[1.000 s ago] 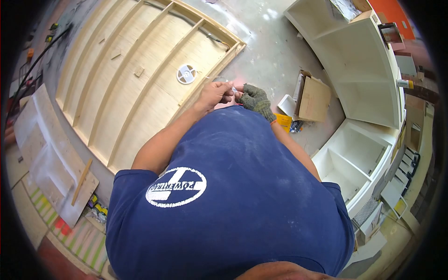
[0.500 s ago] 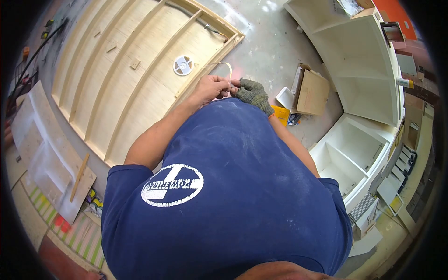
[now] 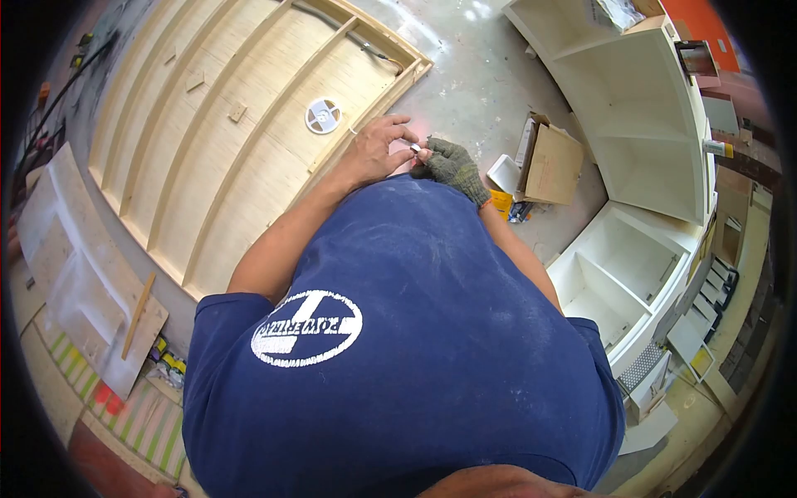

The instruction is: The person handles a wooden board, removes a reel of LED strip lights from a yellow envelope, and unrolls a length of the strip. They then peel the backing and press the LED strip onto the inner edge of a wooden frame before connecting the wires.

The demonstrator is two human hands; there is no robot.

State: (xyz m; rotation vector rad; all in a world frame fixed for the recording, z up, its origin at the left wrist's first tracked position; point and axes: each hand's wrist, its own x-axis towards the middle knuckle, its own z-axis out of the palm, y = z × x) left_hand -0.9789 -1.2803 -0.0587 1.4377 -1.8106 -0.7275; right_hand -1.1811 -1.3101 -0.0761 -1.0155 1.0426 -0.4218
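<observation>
My bare left hand [image 3: 380, 148] is in front of my chest, beside the edge of the wooden frame. Its thumb and fingers are apart, curved around a small whitish piece [image 3: 415, 148]. My right hand [image 3: 451, 168], in a grey-green knit glove with bare fingertips, is closed on that piece; it is too small to name. A short bit of pale strip [image 3: 353, 130] shows at the frame's edge, left of my left hand. On the panel nearby lies a white plastic reel [image 3: 324, 115] with cut-outs.
The large ribbed wooden frame [image 3: 217, 166] lies at left, with a cable [image 3: 378, 54] in its far corner. White cabinets [image 3: 635, 108] stand at right. On the floor are an open cardboard box [image 3: 554, 164] and a yellow packet [image 3: 501, 202]. A white-smeared board [image 3: 75, 257] lies at far left.
My left hand has opened from a pinch, its fingers spreading upward. The pale yellow strip that arched above my hands is no longer visible there. My right hand has barely moved.
</observation>
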